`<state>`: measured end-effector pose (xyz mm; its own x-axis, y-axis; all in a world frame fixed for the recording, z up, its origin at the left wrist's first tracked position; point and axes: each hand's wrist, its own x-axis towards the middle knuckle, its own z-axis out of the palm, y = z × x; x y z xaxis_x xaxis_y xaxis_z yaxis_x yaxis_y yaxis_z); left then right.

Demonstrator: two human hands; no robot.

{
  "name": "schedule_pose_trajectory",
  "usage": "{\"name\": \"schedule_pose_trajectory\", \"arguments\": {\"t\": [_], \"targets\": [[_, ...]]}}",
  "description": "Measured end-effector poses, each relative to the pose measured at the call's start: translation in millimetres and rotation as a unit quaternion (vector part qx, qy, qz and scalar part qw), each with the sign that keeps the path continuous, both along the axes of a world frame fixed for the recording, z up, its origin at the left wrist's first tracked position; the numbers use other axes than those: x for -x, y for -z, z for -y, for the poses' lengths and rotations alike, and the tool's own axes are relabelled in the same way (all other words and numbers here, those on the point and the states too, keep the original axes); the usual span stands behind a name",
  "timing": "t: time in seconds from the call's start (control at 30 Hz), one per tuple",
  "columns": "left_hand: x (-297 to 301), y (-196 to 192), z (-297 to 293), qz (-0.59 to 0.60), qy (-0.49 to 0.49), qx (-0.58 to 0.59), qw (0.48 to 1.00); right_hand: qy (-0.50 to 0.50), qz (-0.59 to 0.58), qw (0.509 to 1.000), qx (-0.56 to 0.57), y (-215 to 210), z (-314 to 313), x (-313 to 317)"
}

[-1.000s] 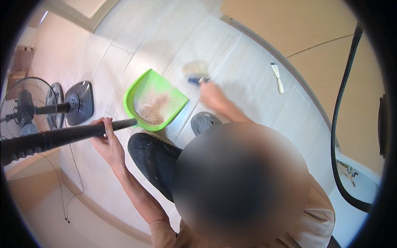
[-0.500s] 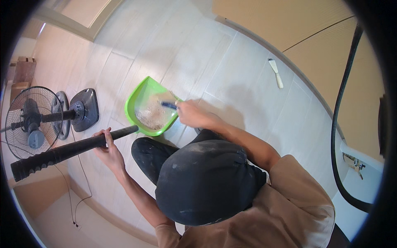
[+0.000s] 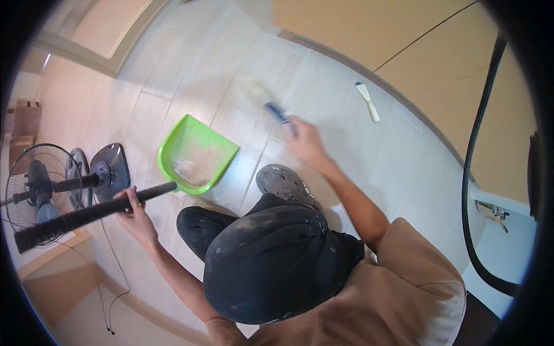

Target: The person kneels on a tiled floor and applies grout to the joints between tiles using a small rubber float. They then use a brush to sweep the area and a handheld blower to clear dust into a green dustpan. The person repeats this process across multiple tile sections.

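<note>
A green dustpan point(image 3: 165, 154) lies on the floor, with pale dust and debris point(image 3: 196, 164) in its pan. Its long black handle point(image 3: 86, 214) slants up toward the left, and my left hand point(image 3: 137, 219) is closed around the handle's lower part. My right hand point(image 3: 307, 141) grips a paintbrush point(image 3: 278, 112) by its dark blue handle. The pale bristles are blurred by motion and are up and to the right of the dustpan, apart from it. Whether they touch the floor I cannot tell.
A white-handled scraper point(image 3: 368, 102) lies near the tan cabinet panels point(image 3: 358, 34). On the left stands a black fan point(image 3: 43, 187) with its base point(image 3: 109, 170); a thin cord point(image 3: 115, 259) trails below. My grey shoe point(image 3: 281, 183) is right of the dustpan. A thick black cable point(image 3: 468, 179) hangs at the right.
My right hand has swung the paintbrush out of the dustpan, up and to the right. My left hand keeps hold of the handle. The view has shifted slightly, and my shoe shows more fully.
</note>
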<state>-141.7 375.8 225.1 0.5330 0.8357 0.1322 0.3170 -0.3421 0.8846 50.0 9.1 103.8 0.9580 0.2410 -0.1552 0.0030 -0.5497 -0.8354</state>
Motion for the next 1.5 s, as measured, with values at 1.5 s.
{"name": "schedule_pose_trajectory", "arguments": {"t": [1.5], "targets": [[249.2, 192.7, -19.3, -0.328, -0.035, 0.096, 0.939, -0.035, 0.154, 0.974, 0.165, 85.7, 217.2, 34.7]]}}
